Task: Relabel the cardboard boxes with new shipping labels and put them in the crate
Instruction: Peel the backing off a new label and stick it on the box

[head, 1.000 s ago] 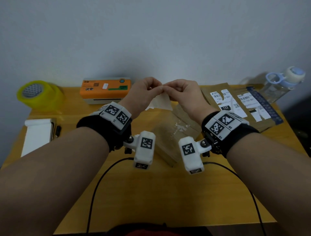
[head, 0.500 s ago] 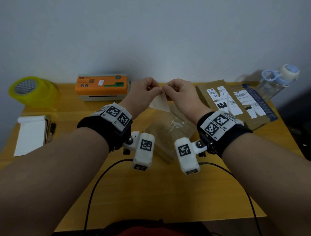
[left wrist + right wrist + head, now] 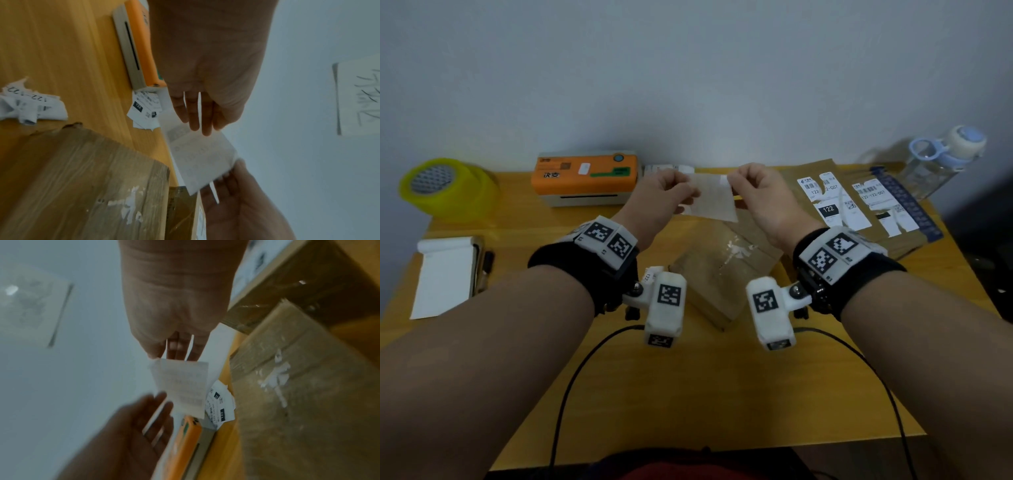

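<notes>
Tape roll (image 3: 445, 185): yellow, well off to the left of the left fingers, at the back corner of the table (image 3: 705, 394).
Notepad (image 3: 445, 274): white, left of the left arm, with a dark pen (image 3: 488, 262) just beside it.
Printer (image 3: 585, 178): orange and grey, behind and just left of the left fingers; printed slips (image 3: 144, 112) lie at its right end.
Torn scraps (image 3: 30, 105): crumpled white paper on the table, below the left wrist.
Left hand (image 3: 664, 192): raised over the table, fingers curled, pinching the left end of the label.
Label (image 3: 710, 198): a pale sheet held up in the air between the two sets of fingertips, above the box and apart from it; faint print shows through.
Box (image 3: 722, 270): brown cardboard, lying flat below the fingers, with white paper remnants on its top.
Right hand (image 3: 760, 192): raised level with the left, fingers curled, pinching the label's right end.
Labelled boxes (image 3: 859, 205): flat brown ones to the right of the right fingers, white printed stickers on top.
Bottle (image 3: 941, 161): clear with a pale blue cap, far right, at the back.
</notes>
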`<move>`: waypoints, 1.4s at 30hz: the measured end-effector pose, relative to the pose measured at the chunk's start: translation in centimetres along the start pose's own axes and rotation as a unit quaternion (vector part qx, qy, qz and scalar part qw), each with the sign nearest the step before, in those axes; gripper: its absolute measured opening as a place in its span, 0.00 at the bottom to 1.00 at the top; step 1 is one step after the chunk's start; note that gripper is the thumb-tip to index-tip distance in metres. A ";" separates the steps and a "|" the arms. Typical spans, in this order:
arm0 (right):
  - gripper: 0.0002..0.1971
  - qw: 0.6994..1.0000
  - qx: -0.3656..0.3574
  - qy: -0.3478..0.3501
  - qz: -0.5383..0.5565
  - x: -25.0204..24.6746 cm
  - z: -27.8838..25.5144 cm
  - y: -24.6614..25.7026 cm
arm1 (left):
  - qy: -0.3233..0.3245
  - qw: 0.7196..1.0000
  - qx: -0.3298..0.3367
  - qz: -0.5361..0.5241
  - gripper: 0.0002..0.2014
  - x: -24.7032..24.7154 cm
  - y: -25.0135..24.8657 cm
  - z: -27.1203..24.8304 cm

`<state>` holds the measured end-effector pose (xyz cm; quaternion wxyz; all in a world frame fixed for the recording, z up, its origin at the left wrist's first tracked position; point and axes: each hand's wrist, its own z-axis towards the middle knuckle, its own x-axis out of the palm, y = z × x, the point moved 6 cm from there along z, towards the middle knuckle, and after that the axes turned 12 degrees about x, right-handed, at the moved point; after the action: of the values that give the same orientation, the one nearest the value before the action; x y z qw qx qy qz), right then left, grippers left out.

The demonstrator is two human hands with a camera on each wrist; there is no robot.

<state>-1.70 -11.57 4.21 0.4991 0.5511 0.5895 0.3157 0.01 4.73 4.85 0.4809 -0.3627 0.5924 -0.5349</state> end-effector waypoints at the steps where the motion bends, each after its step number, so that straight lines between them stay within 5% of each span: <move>1: 0.07 1.000 -0.006 0.003 -0.010 0.3 -0.2 0.2 | 0.017 1.000 0.001 0.001 0.08 0.5 -0.2 0.0; 4: 0.06 1.000 -0.024 -0.002 -0.014 1.0 -0.5 0.9 | 0.055 0.998 0.008 0.023 0.17 2.1 -0.6 0.3; 12: 0.07 0.999 -0.004 0.025 0.036 0.8 -0.1 0.7 | 0.044 0.998 0.041 0.017 0.05 2.2 -1.1 1.2; 22: 0.13 0.987 0.036 0.081 0.134 0.7 -0.2 -0.6 | 0.033 0.999 0.040 0.014 0.08 2.4 -0.5 1.4; 30: 0.03 0.996 0.023 0.047 0.065 -0.2 -0.1 -0.7 | 0.060 0.995 0.067 0.050 0.07 2.5 -0.7 1.8; 36: 0.07 0.998 0.025 0.054 0.023 -0.8 0.0 -0.2 | 0.104 0.987 0.077 0.093 0.06 2.4 -1.2 1.8; 42: 0.06 0.997 0.015 0.038 0.063 -0.1 0.2 0.2 | 0.061 0.993 0.071 0.067 0.14 2.6 -1.3 1.8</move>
<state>-1.43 -11.71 4.37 0.4470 0.5820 0.5771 0.3584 0.95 1.55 5.72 0.5031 -0.2535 0.6042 -0.5636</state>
